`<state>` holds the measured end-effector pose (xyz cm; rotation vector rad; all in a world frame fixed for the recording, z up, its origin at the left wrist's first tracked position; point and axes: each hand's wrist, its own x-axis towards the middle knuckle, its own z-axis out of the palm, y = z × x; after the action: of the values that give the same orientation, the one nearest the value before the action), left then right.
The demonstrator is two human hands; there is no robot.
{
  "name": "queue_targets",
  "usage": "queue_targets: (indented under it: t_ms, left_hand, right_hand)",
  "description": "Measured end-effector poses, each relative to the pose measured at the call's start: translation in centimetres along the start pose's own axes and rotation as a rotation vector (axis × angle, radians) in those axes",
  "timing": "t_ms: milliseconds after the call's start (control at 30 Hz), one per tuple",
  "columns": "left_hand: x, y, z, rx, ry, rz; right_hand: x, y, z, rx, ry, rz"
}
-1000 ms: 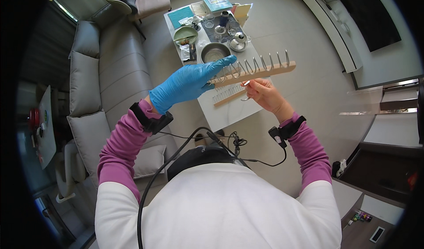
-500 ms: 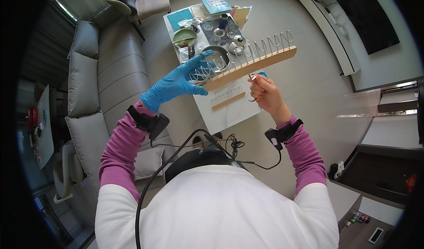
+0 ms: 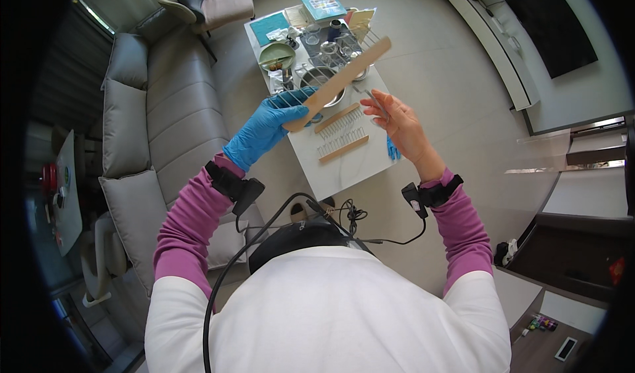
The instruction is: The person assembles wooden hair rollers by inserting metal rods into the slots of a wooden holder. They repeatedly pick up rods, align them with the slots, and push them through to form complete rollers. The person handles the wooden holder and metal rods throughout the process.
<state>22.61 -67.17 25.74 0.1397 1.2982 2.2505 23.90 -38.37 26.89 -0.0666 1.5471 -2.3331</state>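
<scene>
My left hand [image 3: 264,127], in a blue glove, is closed round the near end of a wooden rack with metal wire loops [image 3: 345,80]. Its bar slants up to the far right, above the table. Bare and just right of the bar, my right hand [image 3: 405,128] pinches a thin metal piece [image 3: 372,97] whose exact kind I cannot make out. Below on the white table [image 3: 324,174] lie two more wooden bars with wire loops, one farther [image 3: 337,117] and one nearer [image 3: 344,149]. Partly behind the held rack is a round steel pot [image 3: 338,99].
A blue glove [image 3: 393,149] hangs at the table's right edge. Toward the far end are a green bowl [image 3: 276,55], glassware [image 3: 311,37] and a blue book-like box [image 3: 323,5]. A grey sofa [image 3: 182,88] runs along the left; black cables [image 3: 354,219] dangle before me.
The rack has turned, its far end swinging up and leftward. My left hand has closed on the near end. My right hand has shifted slightly up, still with the metal piece.
</scene>
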Motion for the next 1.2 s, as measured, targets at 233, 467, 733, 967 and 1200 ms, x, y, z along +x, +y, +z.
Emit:
queue_targets:
  t_ms: [233, 467, 733, 967, 1200]
  left_hand:
    - [0.3, -0.2, -1.6, -0.088, 0.038, 0.046]
    - [-0.3, -0.2, -1.7, -0.022, -0.006, 0.009]
    - [-0.6, 0.1, -1.2, -0.067, -0.034, 0.017]
    - [-1.2, 0.2, -1.1, -0.133, -0.014, -0.003]
    - [-1.5, -0.5, -1.9, -0.211, -0.025, -0.062]
  right_hand:
    - [-0.7, 0.4, 0.9, -1.142, 0.070, -0.592]
    - [-0.2, 0.3, 1.4, -1.389, 0.099, -0.780]
    - [-0.1, 0.0, 1.5, -1.364, 0.069, -0.840]
    - [-0.4, -0.4, 2.6, -1.380, 0.045, -0.870]
    - [-0.9, -1.0, 4.1, -1.350, 0.073, -0.869]
